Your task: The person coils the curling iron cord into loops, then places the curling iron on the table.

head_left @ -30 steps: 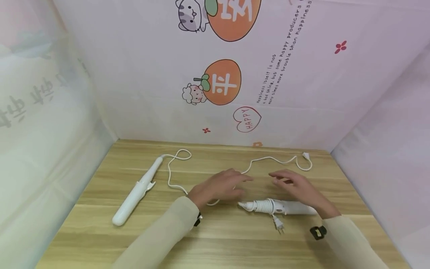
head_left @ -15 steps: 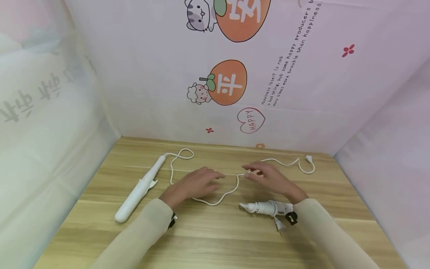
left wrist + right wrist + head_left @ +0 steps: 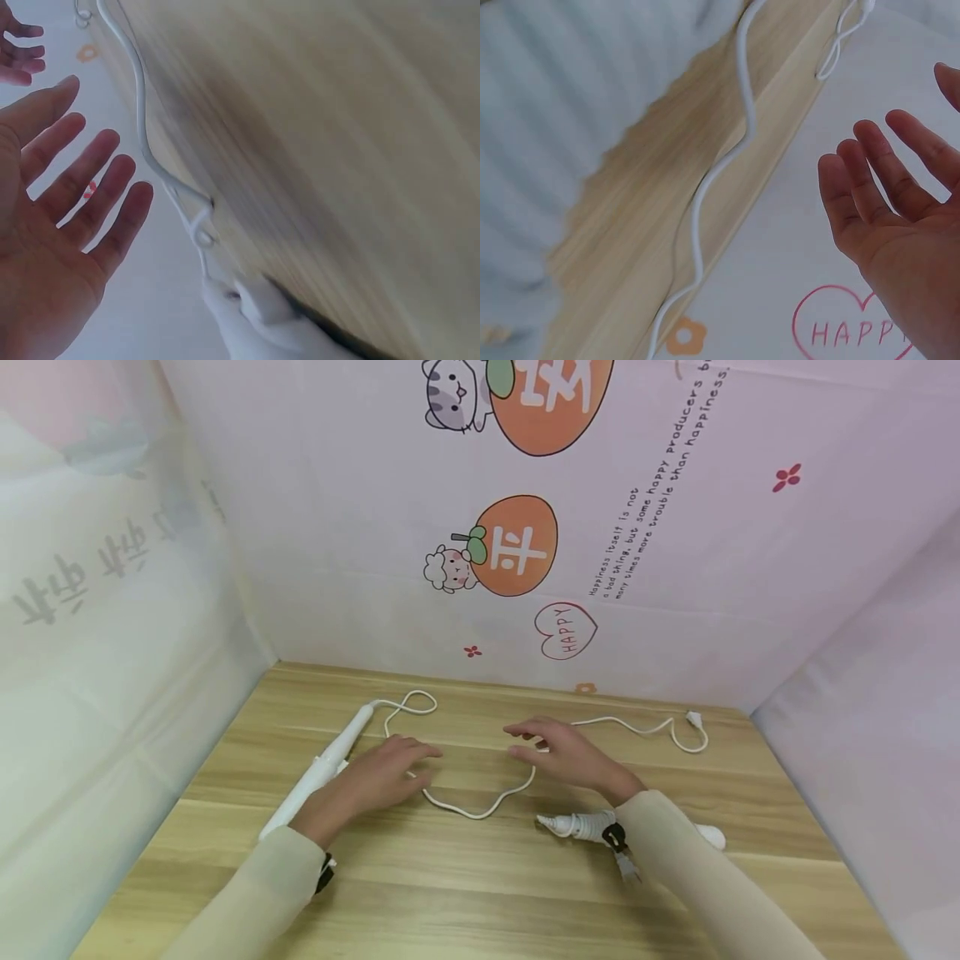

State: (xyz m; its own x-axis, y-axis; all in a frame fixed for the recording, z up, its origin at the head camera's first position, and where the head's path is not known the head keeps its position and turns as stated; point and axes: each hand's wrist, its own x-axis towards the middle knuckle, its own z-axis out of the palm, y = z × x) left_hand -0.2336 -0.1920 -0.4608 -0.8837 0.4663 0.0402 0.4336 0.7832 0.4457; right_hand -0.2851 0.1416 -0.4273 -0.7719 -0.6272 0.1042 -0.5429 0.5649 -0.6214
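Note:
A white curling iron lies slanted at the table's left, its white cord running loosely across to a plug at the back right. My left hand hovers beside this iron and over the cord, overlapping part of the iron. Its fingers are spread and hold nothing in the left wrist view. Above the cord's middle is my right hand, fingers loosely bent and holding nothing. Under the right forearm lies a second white curling iron, its cord wrapped round the handle; the sleeve hides its middle.
The wrapped iron's plug sticks out toward the front edge. Pale printed cloth stands behind the wooden table and along both sides. Each wrist wears a black strap with a small device, such as the left wrist strap.
Both hands have moved left, the left hand toward the unwrapped curling iron and the right hand away from above the wrapped one. The irons and cord stay put; the view has shifted slightly.

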